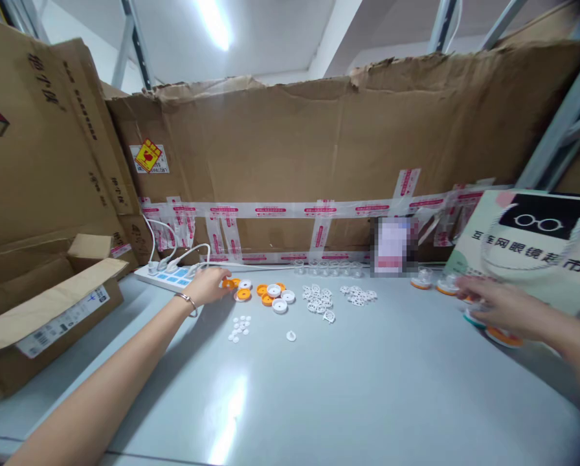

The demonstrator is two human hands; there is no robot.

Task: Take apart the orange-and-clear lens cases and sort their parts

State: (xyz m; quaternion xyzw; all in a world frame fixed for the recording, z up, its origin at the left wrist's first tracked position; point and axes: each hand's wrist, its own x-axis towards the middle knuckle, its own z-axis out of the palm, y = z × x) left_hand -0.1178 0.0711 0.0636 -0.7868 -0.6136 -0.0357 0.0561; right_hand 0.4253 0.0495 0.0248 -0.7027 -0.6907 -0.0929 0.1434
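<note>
On the big desk [368,395], the left hand [213,286] is at loose orange and white rounds [243,295]; the blurry right hand [496,301] is over stacked pieces [421,279] that look done. I can't tell if either grips. Rounds, lacy white bits [318,299] and tiny white dots [239,331] seem left.

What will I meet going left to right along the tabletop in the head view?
Open box → power strip → left hand → orange and white wheels → larger white pile → smaller white pile → blurred-out item → right hand.
</note>
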